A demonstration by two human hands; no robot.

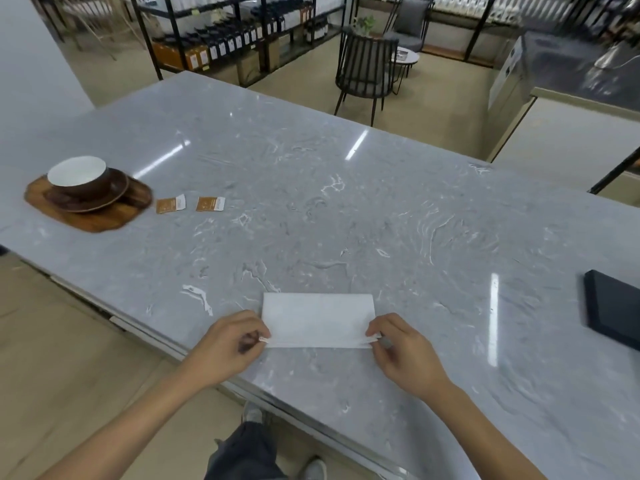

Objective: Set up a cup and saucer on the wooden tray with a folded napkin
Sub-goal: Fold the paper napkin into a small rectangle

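A white napkin (318, 318) lies flat on the grey marble counter (346, 209) near its front edge, folded into a rectangle. My left hand (230, 344) pinches the napkin's near left corner, and my right hand (403, 351) pinches its near right corner. Far to the left stands a wooden tray (100, 220). On it rests a brown saucer (110, 199) with a brown cup (78, 174), white inside, sitting on top.
Two small orange-and-white packets (170, 204) (210, 204) lie to the right of the tray. A dark flat tablet-like object (613, 308) sits at the counter's right edge. Beyond the counter are a black chair (365, 69) and shelves of goods.
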